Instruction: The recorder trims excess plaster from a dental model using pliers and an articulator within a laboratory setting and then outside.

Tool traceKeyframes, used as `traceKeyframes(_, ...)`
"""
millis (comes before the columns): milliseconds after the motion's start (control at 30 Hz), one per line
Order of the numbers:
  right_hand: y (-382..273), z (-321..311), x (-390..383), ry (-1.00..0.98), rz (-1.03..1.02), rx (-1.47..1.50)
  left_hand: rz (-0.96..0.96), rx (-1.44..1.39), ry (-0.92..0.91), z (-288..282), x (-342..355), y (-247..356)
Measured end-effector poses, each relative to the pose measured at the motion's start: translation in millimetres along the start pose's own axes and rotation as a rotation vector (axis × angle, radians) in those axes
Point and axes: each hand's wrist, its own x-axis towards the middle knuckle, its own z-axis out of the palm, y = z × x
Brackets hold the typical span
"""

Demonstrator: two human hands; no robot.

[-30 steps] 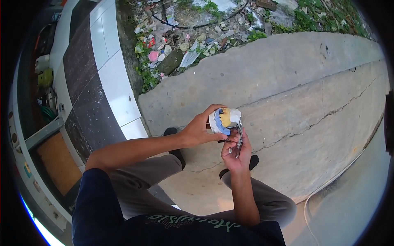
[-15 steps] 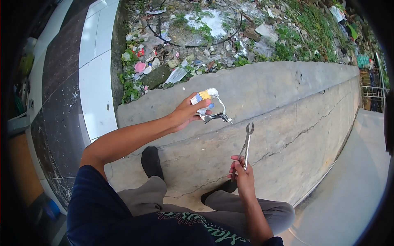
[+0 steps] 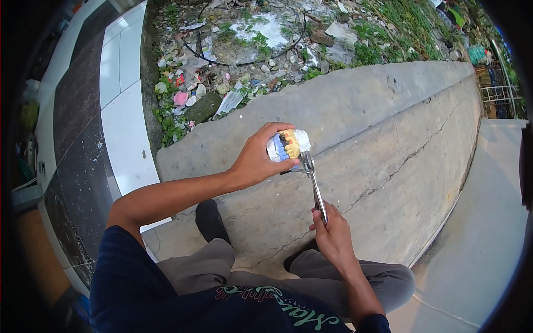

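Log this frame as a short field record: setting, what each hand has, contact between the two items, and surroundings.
Setting: outdoors, person seated above a cracked concrete slab
Left hand: gripping a small wrapped bundle, white, blue and yellow
Right hand: holding a slim metal tool by its lower end
Contact: the tool's upper end meets the bundle's underside; exact grip there too small to tell
Surroundings: littered weedy ground beyond the slab, white tiled edge on the left
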Motion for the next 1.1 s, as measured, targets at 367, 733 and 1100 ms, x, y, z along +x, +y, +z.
traceKeyframes(367, -4, 12, -4, 0.049, -0.113, -0.106, -0.024, 0.096, 0.022, 1, -17, 9)
traceKeyframes(733, -7, 22, -7, 0.009, -0.099, -0.117, 0.015, 0.218, 0.113, 7, -29, 12)
traceKeyframes(1100, -4, 32, -10, 0.022, -0.143, -0.146, 0.093, 0.308, 0.131, 5, -38, 7)
